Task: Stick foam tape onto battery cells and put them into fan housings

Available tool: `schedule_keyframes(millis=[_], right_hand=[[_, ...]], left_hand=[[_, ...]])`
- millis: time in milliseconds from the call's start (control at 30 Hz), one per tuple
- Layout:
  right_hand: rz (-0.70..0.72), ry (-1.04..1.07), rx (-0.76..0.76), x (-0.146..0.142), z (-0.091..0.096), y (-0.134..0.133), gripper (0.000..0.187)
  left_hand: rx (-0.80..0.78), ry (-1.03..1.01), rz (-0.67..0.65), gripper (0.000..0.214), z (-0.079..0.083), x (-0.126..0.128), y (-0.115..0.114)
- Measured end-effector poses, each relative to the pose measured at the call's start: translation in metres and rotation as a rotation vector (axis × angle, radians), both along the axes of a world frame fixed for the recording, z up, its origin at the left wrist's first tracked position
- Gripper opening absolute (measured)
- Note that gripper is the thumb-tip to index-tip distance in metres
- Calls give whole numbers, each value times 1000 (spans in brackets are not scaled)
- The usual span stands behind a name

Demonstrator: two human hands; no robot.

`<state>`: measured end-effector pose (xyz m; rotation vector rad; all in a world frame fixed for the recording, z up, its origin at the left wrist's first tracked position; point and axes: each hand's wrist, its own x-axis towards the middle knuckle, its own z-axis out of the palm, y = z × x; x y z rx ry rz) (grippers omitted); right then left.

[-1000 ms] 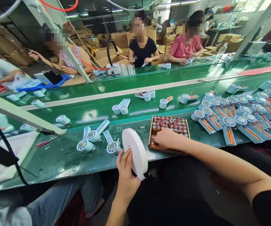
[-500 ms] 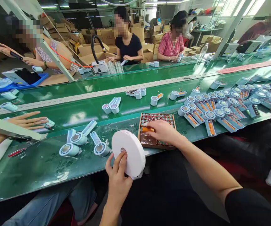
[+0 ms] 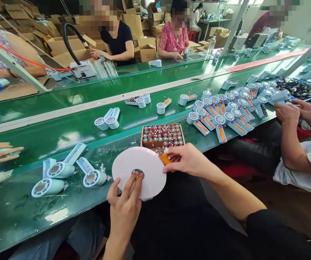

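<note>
Your right hand (image 3: 186, 160) has the orange-wrapped battery cell (image 3: 164, 157) pinched between thumb and fingers, while your left hand (image 3: 125, 206) grips the white tape roll (image 3: 124, 162), two fingertips at its centre hole. The cell is now at the roll's right edge; you can't tell from here whether it presses on it. Half a second ago that cell was over the cardboard battery box (image 3: 152, 144), so picking it out appears done and the cell and roll are brought together, a judgement from their positions alone. The roll's face has also turned flatter toward you, its rim showing less. Beyond it, the box sits on the green workbench (image 3: 14, 216), its front partly hidden by the roll, with other cells in rows. Farther out, your view has swung right: a co-worker's hands (image 3: 288, 112) at a light-blue housing (image 3: 280, 96) now show more fully.
</note>
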<state>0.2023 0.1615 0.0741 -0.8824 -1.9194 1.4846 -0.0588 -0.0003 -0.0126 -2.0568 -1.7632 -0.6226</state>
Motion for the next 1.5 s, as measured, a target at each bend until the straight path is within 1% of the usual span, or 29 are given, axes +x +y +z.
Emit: schedule_keyframes(millis=[100, 133, 167, 200, 267, 333, 400, 433, 500, 533, 567, 600, 667, 700, 767, 800, 833, 867, 900, 933, 1000, 1033, 1100, 1167, 1233, 1300, 1400, 1467, 1500], right_hand=[[73, 82, -184, 5, -7, 3, 33], [62, 131, -261, 5, -12, 4, 36], [17, 191, -326, 2, -18, 4, 41], [-65, 265, -371, -3, -25, 2, 45], [-311, 475, -415, -19, -39, -6, 49], [-562, 693, -417, -35, -52, -15, 47], [-702, 803, -390, -39, -58, -14, 46], [-736, 820, -351, -32, -58, -7, 47], [-824, 831, -194, -2, -51, 21, 49], [-906, 853, -81, 19, -45, 38, 49], [-1028, 876, 50, 41, -40, 56, 47], [-1091, 873, 143, 61, -35, 71, 45], [-1081, 834, 164, 90, -32, 91, 40], [-1046, 801, 149, 97, -34, 93, 40], [-972, 758, 98, 99, -44, 84, 45], [-949, 761, 74, 98, -52, 76, 48], [-935, 777, 45, 95, -61, 67, 50], [-935, 791, 17, 93, -70, 59, 52], [-937, 789, -14, 91, -78, 52, 53], [-949, 774, -44, 90, -85, 46, 55], [-970, 711, -101, 89, -95, 41, 58], [-978, 675, -118, 89, -97, 39, 59], [-1007, 616, -111, 90, -98, 39, 58], [-1047, 564, -71, 93, -95, 41, 53], [-1064, 515, -30, 98, -88, 47, 47], [-1042, 501, 14, 97, -76, 62, 44], [-933, 593, 132, 77, -51, 103, 47], [-778, 617, 209, 50, -37, 142, 49], [-686, 582, 237, 33, -32, 163, 51]], left_hand=[[-37, 22, -39, 90, 11, -5, 4], [-56, 39, -51, 90, 17, -5, 6], [-65, 61, -51, 89, 22, -2, 9], [-55, 88, -44, 87, 26, 2, 11], [19, 137, -13, 83, 32, 18, 17], [106, 143, 5, 83, 31, 40, 22], [149, 98, -12, 87, 25, 60, 21], [143, 75, -36, 87, 21, 67, 19], [104, 50, -114, 80, 15, 73, 14], [75, 45, -142, 76, 14, 72, 14], [42, 43, -152, 74, 14, 68, 16], [5, 37, -140, 74, 17, 63, 23], [-88, 6, -92, 80, 27, 49, 47], [-159, -15, -90, 89, 35, 41, 65], [-328, -66, -173, 112, 51, 24, 110], [-402, -101, -226, 118, 58, 14, 135], [-448, -136, -248, 115, 65, 4, 161], [-463, -161, -206, 104, 70, -7, 187], [-449, -174, -102, 88, 73, -18, 212], [-421, -170, 44, 74, 75, -30, 236], [-388, -120, 302, 62, 75, -53, 277], [-402, -84, 370, 60, 73, -64, 294], [-468, -22, 390, 52, 68, -82, 318], [-542, 38, 363, 40, 61, -92, 332], [-595, 86, 295, 31, 53, -90, 341], [-635, 108, 203, 29, 44, -77, 350], [-689, 93, 97, 30, 36, -54, 371], [-731, 65, 84, 29, 36, -45, 387], [-753, 50, 90, 28, 37, -44, 394]])
